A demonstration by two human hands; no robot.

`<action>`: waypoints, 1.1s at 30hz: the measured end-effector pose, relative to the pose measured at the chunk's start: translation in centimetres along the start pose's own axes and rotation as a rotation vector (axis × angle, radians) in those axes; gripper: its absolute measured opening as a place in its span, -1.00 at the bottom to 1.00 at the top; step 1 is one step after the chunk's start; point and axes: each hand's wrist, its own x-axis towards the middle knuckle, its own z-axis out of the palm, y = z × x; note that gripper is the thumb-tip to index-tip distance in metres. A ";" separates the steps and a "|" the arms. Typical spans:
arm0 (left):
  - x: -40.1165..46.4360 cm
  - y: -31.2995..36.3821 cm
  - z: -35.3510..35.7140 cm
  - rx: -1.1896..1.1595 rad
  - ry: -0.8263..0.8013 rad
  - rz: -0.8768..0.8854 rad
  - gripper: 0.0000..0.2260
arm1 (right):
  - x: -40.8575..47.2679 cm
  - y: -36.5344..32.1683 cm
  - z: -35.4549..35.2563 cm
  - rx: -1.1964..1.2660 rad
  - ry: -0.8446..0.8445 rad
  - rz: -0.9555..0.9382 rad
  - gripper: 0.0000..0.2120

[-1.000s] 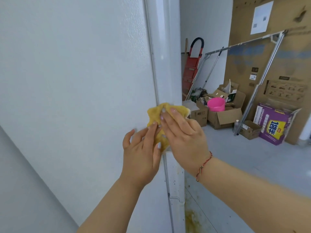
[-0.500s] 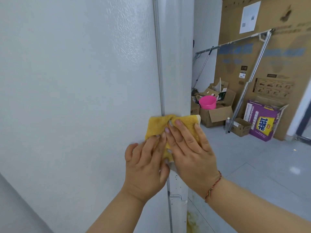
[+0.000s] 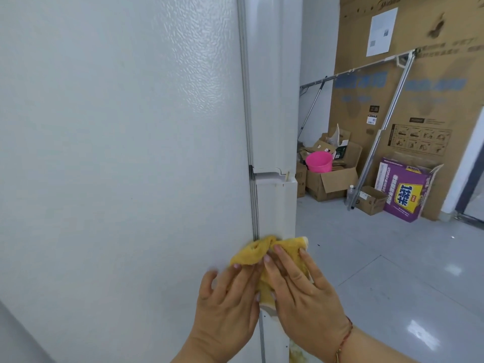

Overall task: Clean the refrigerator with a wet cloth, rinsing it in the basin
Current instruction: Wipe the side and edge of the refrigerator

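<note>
The white refrigerator (image 3: 125,158) fills the left of the head view, its side panel facing me and its door edges running down the middle. A yellow cloth (image 3: 264,251) is pressed against the corner where the side panel meets the lower door edge. My left hand (image 3: 227,307) lies flat on the cloth's left part, on the side panel. My right hand (image 3: 303,294) presses the cloth's right part around the door edge. A pink basin (image 3: 318,161) stands on cardboard boxes at the back.
Open cardboard boxes (image 3: 330,179), a purple carton (image 3: 403,192) and a metal rack (image 3: 379,132) lean by a large cardboard sheet at the back right. Grey tiled floor (image 3: 406,271) stretches to the right. A yellowish stain (image 3: 296,355) shows low on the fridge front.
Both hands have slid the cloth down the fridge corner, from the gap between the doors to the lower door's edge. The camera has tilted up and turned slightly.
</note>
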 end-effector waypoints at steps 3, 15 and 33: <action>0.6 -0.5 -0.8 0.032 -0.030 0.025 -0.57 | 0.0 0.3 -0.4 -0.026 -0.051 -0.004 -0.51; 10.0 -2.1 -3.7 0.027 0.182 -0.066 -0.59 | 8.6 4.1 -5.3 -0.098 0.307 0.131 -0.50; 0.5 1.2 2.0 -0.055 0.241 -0.078 -0.64 | 0.2 -0.1 0.8 0.006 0.319 0.113 -0.50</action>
